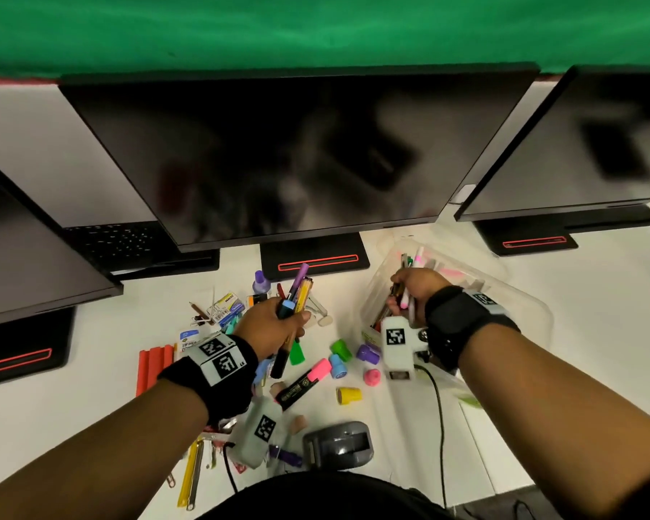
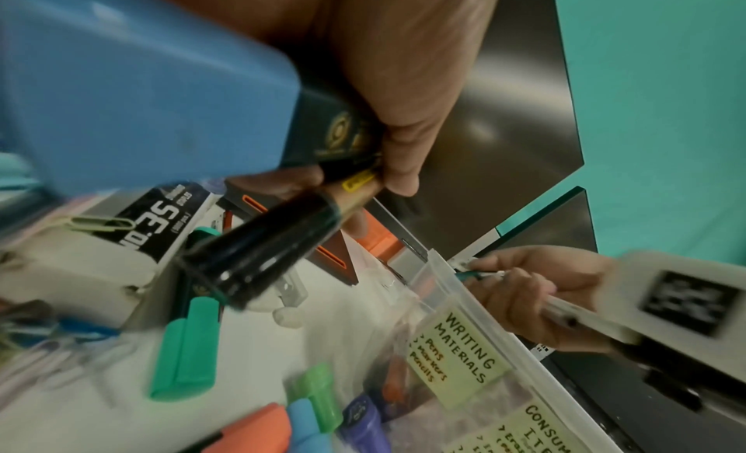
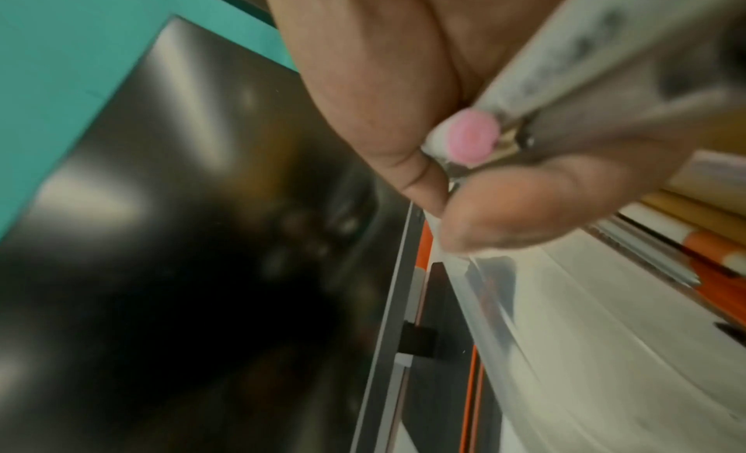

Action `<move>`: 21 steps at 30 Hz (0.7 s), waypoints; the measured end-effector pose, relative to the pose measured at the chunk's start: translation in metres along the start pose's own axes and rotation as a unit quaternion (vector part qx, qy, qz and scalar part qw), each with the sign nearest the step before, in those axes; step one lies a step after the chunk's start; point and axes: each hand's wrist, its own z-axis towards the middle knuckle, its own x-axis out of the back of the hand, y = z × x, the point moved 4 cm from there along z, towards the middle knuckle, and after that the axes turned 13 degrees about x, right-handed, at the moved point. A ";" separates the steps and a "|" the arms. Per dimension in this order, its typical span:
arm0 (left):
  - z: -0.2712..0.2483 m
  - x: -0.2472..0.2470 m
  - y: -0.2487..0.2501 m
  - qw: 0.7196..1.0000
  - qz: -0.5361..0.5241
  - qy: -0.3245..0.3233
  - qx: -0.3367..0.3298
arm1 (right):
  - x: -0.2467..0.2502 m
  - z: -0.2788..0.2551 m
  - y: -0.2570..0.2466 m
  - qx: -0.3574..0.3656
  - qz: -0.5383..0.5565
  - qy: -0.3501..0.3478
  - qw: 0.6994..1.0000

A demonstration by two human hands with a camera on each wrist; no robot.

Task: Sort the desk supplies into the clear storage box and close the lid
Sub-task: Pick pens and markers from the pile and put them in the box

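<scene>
My right hand [image 1: 413,294] is clutching a loose bunch of thin pens [image 1: 404,294] over the clear plastic storage box [image 1: 533,313]; my left hand [image 1: 274,324] is gripping a fistful of mixed coloured markers [image 1: 297,294]. Both bundles are splaying, so one could be slipping out and missing its compartment.

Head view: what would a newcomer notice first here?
Both hands grip bundles of pens: the left hand holds markers above the scattered supplies, the right hand holds its bundle over the clear storage box. Bright stamps and highlighters litter the white desk between them, below three dark monitors.
</scene>
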 end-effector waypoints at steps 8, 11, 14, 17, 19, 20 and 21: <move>0.000 -0.004 0.013 0.999 0.051 -0.011 -0.001 | -0.020 0.010 -0.015 0.077 -0.305 -0.049 0.948; 0.000 -0.010 0.019 0.999 0.040 -0.014 0.011 | -0.016 0.003 -0.015 0.120 -0.380 -0.056 0.915; 0.003 -0.020 0.030 0.999 0.015 -0.029 0.015 | -0.008 -0.013 -0.009 0.164 -0.407 -0.090 0.894; 0.006 -0.037 0.048 0.995 0.084 -0.044 -0.014 | 0.005 -0.035 0.001 0.280 -0.520 -0.105 0.801; 0.004 -0.050 0.061 0.992 0.105 -0.056 -0.034 | 0.017 -0.046 0.015 0.351 -0.612 -0.104 0.701; 0.004 -0.057 0.068 0.990 0.120 -0.056 -0.047 | 0.024 -0.048 0.023 0.364 -0.644 -0.116 0.662; 0.003 -0.064 0.074 0.986 0.143 -0.050 -0.063 | 0.031 -0.049 0.033 0.373 -0.657 -0.135 0.641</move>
